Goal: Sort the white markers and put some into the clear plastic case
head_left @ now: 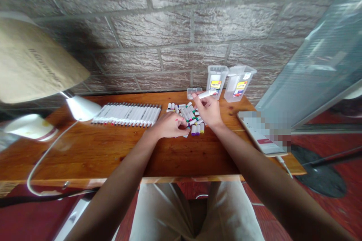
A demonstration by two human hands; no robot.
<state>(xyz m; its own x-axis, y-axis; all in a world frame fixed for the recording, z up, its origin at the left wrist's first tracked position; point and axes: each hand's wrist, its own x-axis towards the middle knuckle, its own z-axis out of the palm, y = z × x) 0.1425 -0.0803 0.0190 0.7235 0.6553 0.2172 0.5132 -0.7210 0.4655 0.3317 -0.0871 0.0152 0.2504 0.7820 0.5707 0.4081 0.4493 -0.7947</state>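
Note:
My right hand (208, 110) is closed around a white marker (206, 94), lifted just above a loose heap of markers (189, 116) with coloured caps on the wooden table (93, 150). My left hand (169, 125) rests at the heap's near left side, fingers curled on something small that I cannot make out, perhaps a marker. A neat row of markers (127, 114) lies side by side to the left of the heap.
Two clear plastic boxes (216, 81) (240, 83) with yellow labels stand at the back against the stone wall, a small clear tray (192, 92) beside them. A phone (264, 132) with a cable lies at the right edge. A white lamp (80, 107) stands on the left.

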